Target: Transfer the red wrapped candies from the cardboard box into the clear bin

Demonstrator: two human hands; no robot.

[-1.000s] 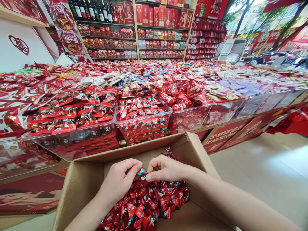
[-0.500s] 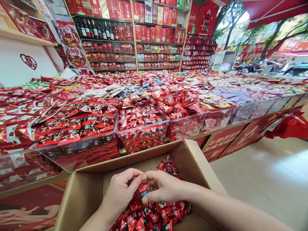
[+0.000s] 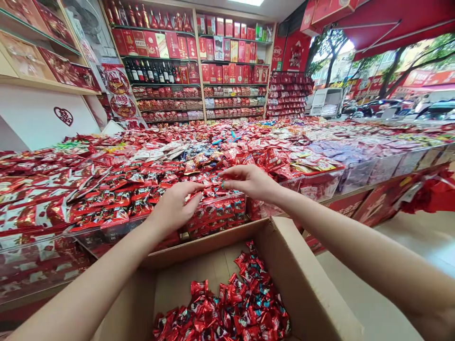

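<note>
"Beyond the left grip (image 3: 176, 203) and the right grip (image 3: 250, 182), what takes up the most room?"

"A broad spread of wrapped sweets (image 3: 117, 189), mostly red, running out to either side of both grips. Farther back, past the fingertips, stands tall shelving (image 3: 199, 61) lined with bottles and boxes."

"And closer to the person?"

"Below the grips sits a cardboard box (image 3: 302, 265) with its top uncovered. Just past its far edge, under the fingertips, a clear tub (image 3: 221, 215) is filled with small packets in red and teal."

"How do the two grips stand?"

"The left one is loosely spread, thumb apart from index finger. The right one reaches over the tub from the other side, fingers curved above the thumb; whether a packet is caught there, one cannot tell. Their fingertips are near each other, not touching."

"The smallest things, then?"

"Loose candies (image 3: 256, 303) in shiny red wrappers with touches of teal, heaped in the box beneath both grips."
</note>
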